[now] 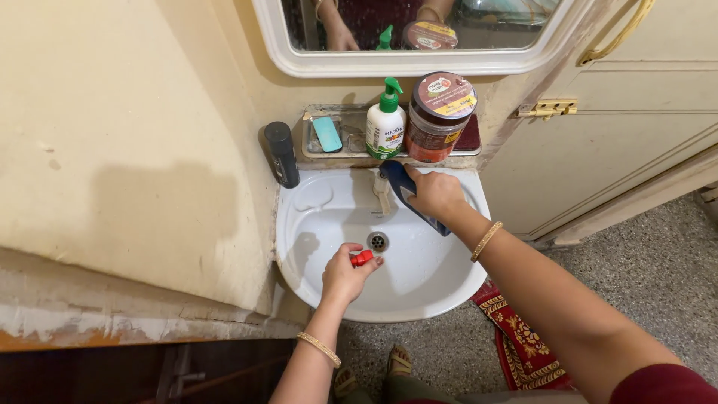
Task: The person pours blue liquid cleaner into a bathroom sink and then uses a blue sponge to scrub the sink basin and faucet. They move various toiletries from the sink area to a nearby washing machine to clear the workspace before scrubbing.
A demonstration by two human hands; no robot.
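Note:
My right hand (435, 193) grips a dark blue bottle (400, 183), tilted with its open top toward the tap (383, 196) at the back of the white sink (314, 247). My left hand (345, 275) is over the basin near the drain (378, 241), fingers closed on a small red cap (362, 258). Both wrists carry a gold bangle.
A glass shelf (340, 142) above the sink holds a teal soap bar (327, 133), a white pump bottle with green top (386, 123) and a large brown jar (437, 116). A black bottle (283, 154) stands at the sink's left corner. A mirror (419, 63) hangs above; a red mat (523, 344) lies on the floor.

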